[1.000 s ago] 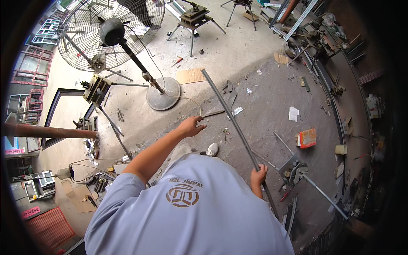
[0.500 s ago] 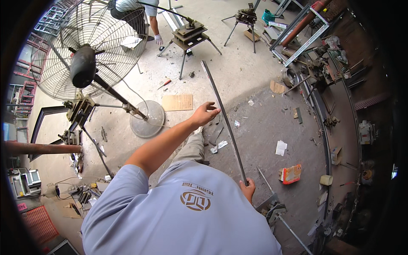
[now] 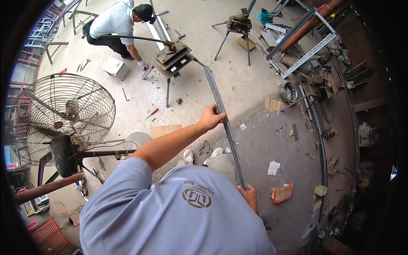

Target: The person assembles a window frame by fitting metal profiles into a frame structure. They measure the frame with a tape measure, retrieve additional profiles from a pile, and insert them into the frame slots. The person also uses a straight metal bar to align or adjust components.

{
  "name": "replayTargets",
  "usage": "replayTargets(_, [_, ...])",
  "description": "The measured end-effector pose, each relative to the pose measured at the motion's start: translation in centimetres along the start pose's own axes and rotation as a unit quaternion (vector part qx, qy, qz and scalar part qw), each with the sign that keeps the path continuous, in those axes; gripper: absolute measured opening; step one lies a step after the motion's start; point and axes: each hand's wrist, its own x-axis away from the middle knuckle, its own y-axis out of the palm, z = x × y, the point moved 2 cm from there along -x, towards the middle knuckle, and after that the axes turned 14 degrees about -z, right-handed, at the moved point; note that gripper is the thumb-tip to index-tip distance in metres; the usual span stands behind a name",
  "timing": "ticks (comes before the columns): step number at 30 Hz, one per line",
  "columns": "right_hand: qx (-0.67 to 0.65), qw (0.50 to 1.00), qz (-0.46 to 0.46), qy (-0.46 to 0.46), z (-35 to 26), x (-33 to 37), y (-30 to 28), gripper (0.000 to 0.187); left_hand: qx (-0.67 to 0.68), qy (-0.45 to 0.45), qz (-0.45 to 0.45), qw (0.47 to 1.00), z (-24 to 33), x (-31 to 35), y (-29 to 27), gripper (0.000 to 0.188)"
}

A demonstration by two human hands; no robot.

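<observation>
A long, narrow grey metal profile [image 3: 230, 136] stretches away from my body over the floor, tilted with its far end to the left. My right hand [image 3: 249, 198] is closed around its near end, beside my hip. Farther along, my left hand [image 3: 211, 118] pinches the profile's left edge between thumb and fingers. The profile's far end comes close to a leg of a small metal press stand [image 3: 173, 59] with a long lever. Whether they touch, I cannot tell.
A large wire-cage fan [image 3: 63, 123] stands at the left. A co-worker [image 3: 112, 21] in a white shirt bends down at the far left, near a white box [image 3: 115, 69]. An orange carton [image 3: 281, 193], a red-handled screwdriver [image 3: 152, 113] and cardboard [image 3: 165, 131] lie on the floor.
My left hand has gone from open beside the profile to pinching its edge. My right hand keeps its hold. The view has shifted, bringing more of the co-worker into sight.
</observation>
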Motion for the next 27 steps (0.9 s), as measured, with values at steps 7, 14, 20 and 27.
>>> replayTargets(7, [0.132, 0.988, 0.073, 0.006, 2.5, -18.0, -12.4, 0.037, 0.058, 0.016, -0.145, 0.988, 5.9, -12.8, 2.3, 0.036])
replayTargets(14, [0.156, 0.986, 0.04, 0.043, -1.5, -36.9, -25.0, 0.036, -0.07, 0.076, -0.203, 0.974, 19.7, -22.4, 6.0, 0.027])
replayTargets(20, [0.221, 0.975, 0.003, -0.012, -11.4, -49.4, -32.1, 0.029, -0.167, 0.269, -0.178, 0.932, 28.5, -27.7, 5.0, 0.023])
replayTargets(27, [0.231, 0.972, -0.026, -0.012, -22.4, -62.3, -33.0, 0.029, -0.208, 0.313, -0.162, 0.912, 34.1, -36.1, -2.3, 0.024])
